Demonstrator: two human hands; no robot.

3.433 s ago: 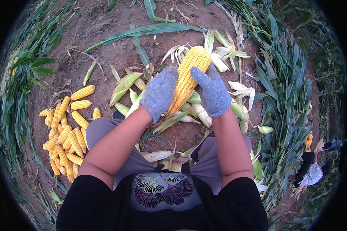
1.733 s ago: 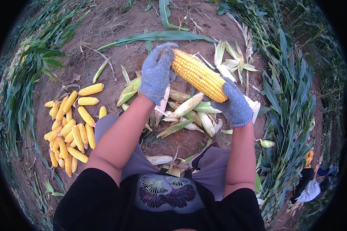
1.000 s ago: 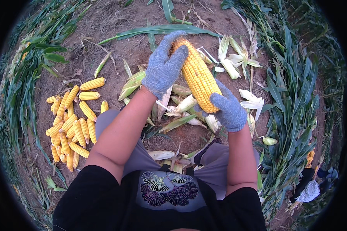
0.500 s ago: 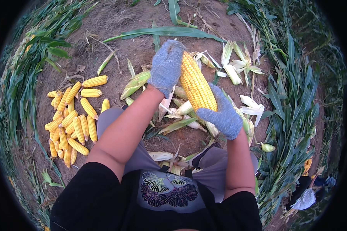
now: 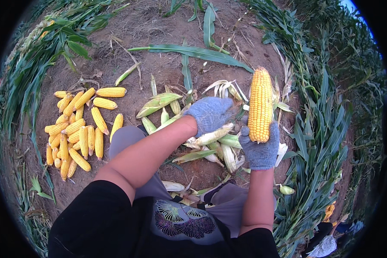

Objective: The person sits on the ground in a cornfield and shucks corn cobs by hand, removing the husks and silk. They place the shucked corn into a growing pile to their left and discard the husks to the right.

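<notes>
Between two banks of cut stalks, a worker's right hand (image 5: 260, 150), in a gray knit glove, grips a husked yellow ear (image 5: 260, 103) of corn, thumb and fingers wrapped around its lower end. The ear points away from the body, its upper part clear of the glove, to the right of a heap of husks (image 5: 213, 135). The left hand (image 5: 210, 114), gloved to match, is apart from the ear, above the heap; its fingers are blurred, and how far they are curled, or whether they touch the husks, cannot be told.

Brown soil (image 5: 133, 34) spreads around the worker, strewn with dry stems and crossed at the top by a long green leaf (image 5: 202, 53). A pile of bare ears (image 5: 75, 126) lies at left, beside the worker's gray trousers (image 5: 129, 139). Green stalks line the left bank (image 5: 26, 90) and the right bank (image 5: 322, 124), with a pale cloth (image 5: 324, 248) near the lower right rim and a sliver of blue sky (image 5: 349, 6) at upper right.
</notes>
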